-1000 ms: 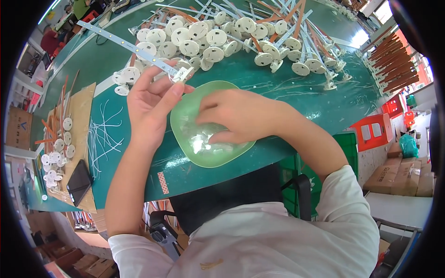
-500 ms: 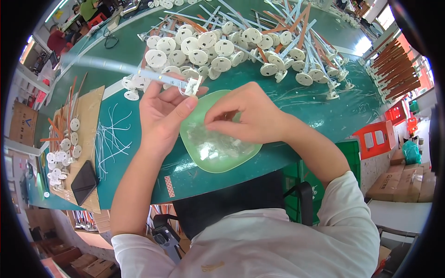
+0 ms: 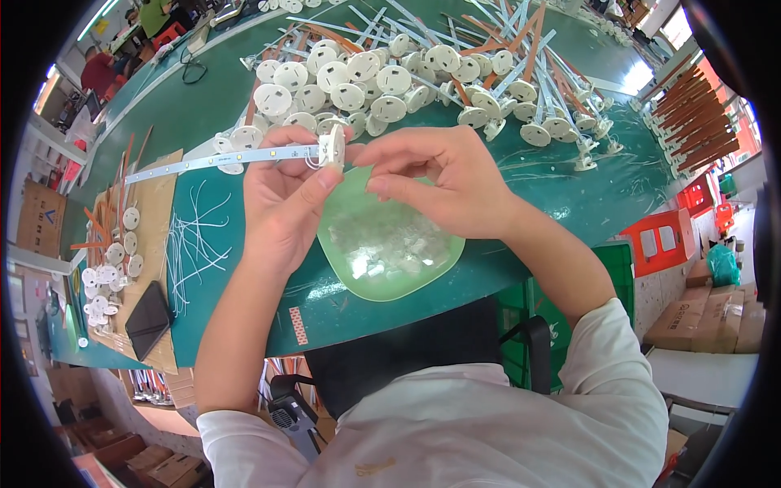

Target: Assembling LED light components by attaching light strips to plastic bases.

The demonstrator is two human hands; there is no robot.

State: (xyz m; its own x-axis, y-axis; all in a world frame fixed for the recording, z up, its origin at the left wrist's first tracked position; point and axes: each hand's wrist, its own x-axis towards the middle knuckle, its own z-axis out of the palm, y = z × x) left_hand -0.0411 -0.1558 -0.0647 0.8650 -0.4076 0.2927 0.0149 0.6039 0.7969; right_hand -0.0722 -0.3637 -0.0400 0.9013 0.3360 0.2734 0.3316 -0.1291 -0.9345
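Observation:
My left hand [image 3: 281, 207] is closed around a narrow LED strip light [image 3: 220, 159] near its white round base [image 3: 332, 149]. The strip points left, and a thin white wire loops beside the base. Close to the base's right side is my right hand [image 3: 447, 175], its fingers bent and drawn together. Whatever they pinch, if anything, is too small to make out. Beneath both hands a light green bowl [image 3: 376, 295] holds many small clear plastic pieces [image 3: 394, 244].
Across the table's far side lies a heap of white round bases [image 3: 347, 97] with blue and brown strips. At left are loose white wires [image 3: 195, 244], a black phone-like device [image 3: 149, 320] and cardboard [image 3: 163, 203]. A red stool [image 3: 657, 244] stands right.
My right hand has risen out of the bowl toward the white base. The strip has swung down at its far end, and the base has turned in my left hand.

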